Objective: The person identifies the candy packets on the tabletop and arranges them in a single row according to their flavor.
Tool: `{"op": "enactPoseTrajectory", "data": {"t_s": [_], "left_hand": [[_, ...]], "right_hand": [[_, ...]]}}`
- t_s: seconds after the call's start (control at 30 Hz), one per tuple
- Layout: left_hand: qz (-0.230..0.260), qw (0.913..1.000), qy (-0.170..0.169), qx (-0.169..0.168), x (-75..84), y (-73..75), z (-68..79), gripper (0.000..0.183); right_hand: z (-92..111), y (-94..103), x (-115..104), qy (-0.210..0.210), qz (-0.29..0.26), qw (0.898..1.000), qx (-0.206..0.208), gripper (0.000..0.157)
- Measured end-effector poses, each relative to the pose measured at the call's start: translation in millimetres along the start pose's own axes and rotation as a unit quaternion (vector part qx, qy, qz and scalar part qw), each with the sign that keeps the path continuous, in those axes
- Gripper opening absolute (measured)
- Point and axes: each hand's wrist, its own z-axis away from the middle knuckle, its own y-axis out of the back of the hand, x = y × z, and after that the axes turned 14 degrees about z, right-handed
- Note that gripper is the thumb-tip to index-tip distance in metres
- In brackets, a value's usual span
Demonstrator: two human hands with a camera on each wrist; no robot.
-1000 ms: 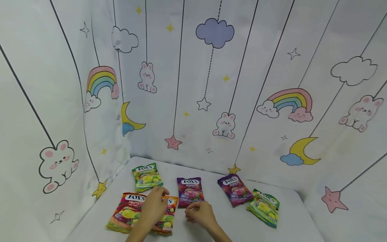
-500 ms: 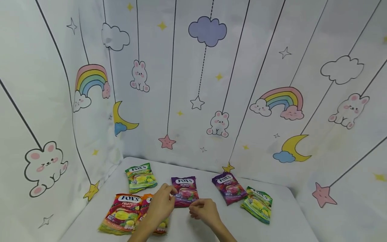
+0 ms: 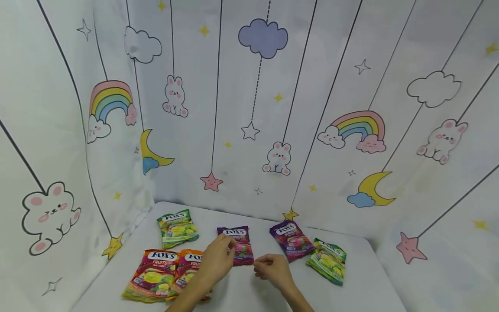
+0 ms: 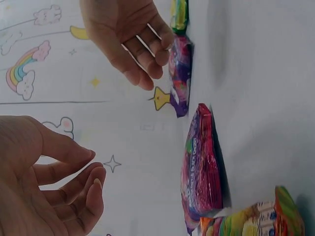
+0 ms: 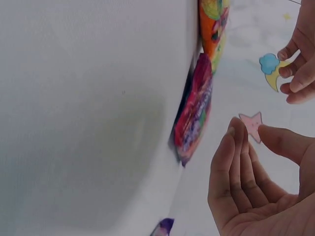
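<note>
My left hand hovers above the table, overlapping the lower left of the middle purple candy bag in the head view. Its fingers curl loosely, thumb close to the fingertips, with nothing between them in the left wrist view. To its right, my right hand floats near that bag's lower right corner. Relaxed, bent fingers and a gap before the thumb show on the right hand in the right wrist view, holding nothing. Both hands are apart from the bags, which lie flat.
Two orange-and-red fruit candy bags lie side by side at the left front, a green candy bag behind them. At right are another purple bag and a green bag. A printed white curtain surrounds the white table.
The head view has swung right, so the scene slides left. My left hand has moved right, off the orange bags toward the middle purple bag; my right hand has shifted slightly right.
</note>
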Motion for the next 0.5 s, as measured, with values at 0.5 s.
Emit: {"op": "enactPoseTrajectory", "data": {"t_s": [0.5], "left_hand": [[0.076,0.996,-0.026,-0.038,13.5,-19.0,-9.2,0.01]], "right_hand": [[0,33.4,9,-0.019,-0.04,0.999,0.023,0.031]]}}
